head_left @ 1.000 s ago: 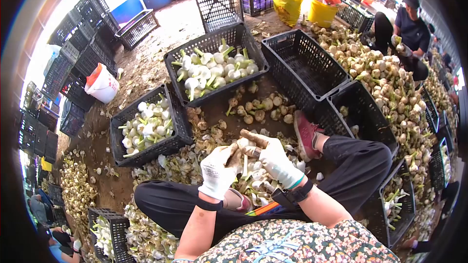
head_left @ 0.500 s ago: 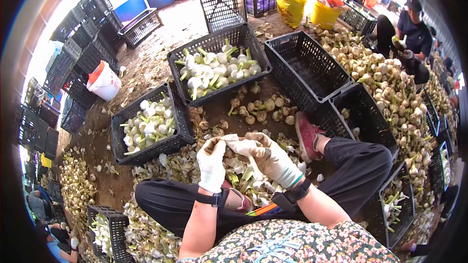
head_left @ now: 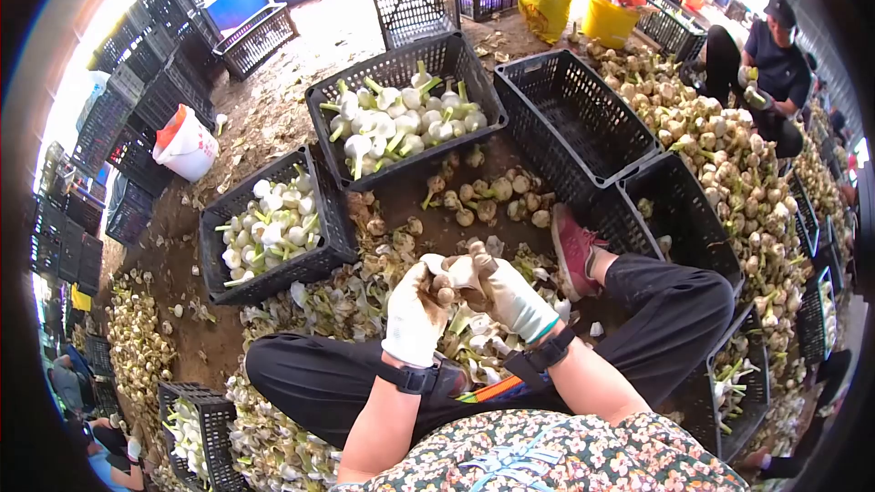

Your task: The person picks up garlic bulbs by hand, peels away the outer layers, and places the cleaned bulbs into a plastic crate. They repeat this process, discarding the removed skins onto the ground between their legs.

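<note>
My left hand (head_left: 416, 312), in a soiled white glove, is closed with its fingers curled inward. Facing it, my right hand (head_left: 516, 299) wears a matching glove with a green cuff edge and is closed too. Between them is a garlic bulb (head_left: 465, 273), held by both hands and largely covered by the fingers. Loose husks and peelings (head_left: 474, 333) lie on the ground below. Ahead of the hands, several unpeeled garlic bulbs (head_left: 499, 189) rest on the soil.
Two black crates, one ahead (head_left: 319, 132) and one at left (head_left: 211, 260), contain cleaned white garlic. Another crate (head_left: 583, 118) stands right of them. A long garlic heap (head_left: 720, 155) runs along the right, where a person (head_left: 775, 64) sits. A white bucket (head_left: 190, 150) stands left.
Both hands have shifted and turned around the garlic, my left hand moving slightly right. The stem hanging below my right hand no longer shows clearly. The view has shifted slightly.
</note>
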`<state>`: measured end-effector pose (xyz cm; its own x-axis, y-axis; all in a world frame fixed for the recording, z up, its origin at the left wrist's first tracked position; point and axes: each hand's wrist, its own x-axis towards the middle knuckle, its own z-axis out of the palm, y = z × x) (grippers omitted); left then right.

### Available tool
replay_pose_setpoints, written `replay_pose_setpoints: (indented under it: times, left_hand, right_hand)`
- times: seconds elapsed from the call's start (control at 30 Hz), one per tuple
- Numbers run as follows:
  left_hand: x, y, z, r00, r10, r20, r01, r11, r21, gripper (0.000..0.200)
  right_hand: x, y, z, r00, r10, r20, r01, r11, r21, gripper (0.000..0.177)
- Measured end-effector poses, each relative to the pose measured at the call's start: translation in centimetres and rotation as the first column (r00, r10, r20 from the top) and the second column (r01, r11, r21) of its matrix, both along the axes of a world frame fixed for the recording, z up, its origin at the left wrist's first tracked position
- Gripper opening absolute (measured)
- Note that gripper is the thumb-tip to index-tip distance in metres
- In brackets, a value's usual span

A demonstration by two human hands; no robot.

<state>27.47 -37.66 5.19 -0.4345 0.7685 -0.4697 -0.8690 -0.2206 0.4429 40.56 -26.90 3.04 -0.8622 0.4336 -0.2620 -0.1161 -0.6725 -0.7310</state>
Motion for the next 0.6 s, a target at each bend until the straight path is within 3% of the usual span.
replay_pose_setpoints:
  times: [0.03,0.07,0.1,0.17,0.2,0.23,0.3,0.33,0.37,0.4,0.43,0.47,0.5,0.57,0.6]
  left_hand:
    - [-0.2,0.0,-0.3,0.995,-0.048,0.086,0.044,0.998,0.040,0.019]
    - [-0.1,0.1,0.9,0.997,-0.031,0.077,0.028,0.999,0.043,0.019]
    - [-0.4,-0.1,1.0,0.998,-0.028,0.063,0.022,0.995,0.097,0.018]
    - [-1.9,0.7,0.7,0.973,0.214,0.086,-0.208,0.975,-0.072,0.017]
    - [-3.8,0.4,-1.9,0.965,0.231,0.127,-0.239,0.969,0.056,0.013]
    - [-4.8,0.6,-3.0,0.906,0.407,0.118,-0.405,0.914,-0.041,0.011]
    - [-6.8,0.8,-6.2,0.878,0.475,-0.064,-0.478,0.855,-0.204,0.009]
    - [-7.3,-0.2,-9.5,0.918,0.300,-0.260,-0.324,0.944,-0.054,0.006]
    - [-6.8,-0.2,-10.4,0.888,0.134,-0.440,-0.261,0.934,-0.242,0.013]
    - [-5.9,-0.3,-11.4,0.830,-0.177,-0.529,-0.139,0.853,-0.503,0.029]
    - [-5.6,-0.7,-14.7,0.652,-0.462,-0.601,-0.037,0.772,-0.634,0.045]
    - [-4.7,-1.0,-17.4,0.731,-0.491,-0.474,0.121,0.777,-0.618,0.051]
    - [-5.2,-1.0,-24.1,0.607,-0.572,-0.552,-0.011,0.688,-0.725,0.048]
    - [-5.4,0.5,-22.2,0.527,-0.586,-0.616,-0.272,0.570,-0.775,0.048]
    - [-6.6,1.3,-20.3,0.544,-0.598,-0.589,-0.302,0.514,-0.802,0.053]
  right_hand:
    - [0.3,0.4,-0.6,0.983,0.123,-0.139,-0.141,0.982,-0.124,0.065]
    - [0.0,0.3,-0.6,0.995,0.090,-0.052,-0.096,0.986,-0.137,0.081]
    - [0.0,0.4,-0.7,0.995,0.090,-0.048,-0.096,0.986,-0.140,0.081]
    - [0.3,0.8,-0.4,0.986,0.108,-0.130,-0.135,0.966,-0.222,0.082]
    - [0.6,0.9,0.0,0.985,0.122,-0.123,-0.149,0.959,-0.239,0.087]
    - [0.4,0.9,0.3,0.985,0.122,-0.119,-0.149,0.959,-0.242,0.087]
    - [-0.4,0.8,0.3,0.994,-0.003,-0.105,-0.033,0.942,-0.334,0.093]
    - [-0.1,1.5,-1.0,0.981,0.086,-0.176,-0.140,0.935,-0.327,0.088]
    - [-0.6,1.6,-2.1,0.979,0.103,-0.177,-0.157,0.932,-0.328,0.088]
    - [-1.0,1.1,-3.3,0.998,0.033,-0.047,-0.045,0.957,-0.285,0.084]
    - [-1.4,0.7,-4.7,0.996,-0.045,0.078,0.062,0.973,-0.223,0.079]
    - [-1.6,0.4,-7.0,0.989,-0.061,0.133,0.099,0.951,-0.294,0.074]
    - [-1.5,0.1,-9.2,0.978,-0.076,0.192,0.142,0.922,-0.361,0.069]
    - [-1.7,0.3,-11.4,0.956,-0.061,0.286,0.202,0.846,-0.493,0.059]
    - [-2.0,0.6,-12.6,0.940,-0.054,0.337,0.214,0.862,-0.460,0.056]
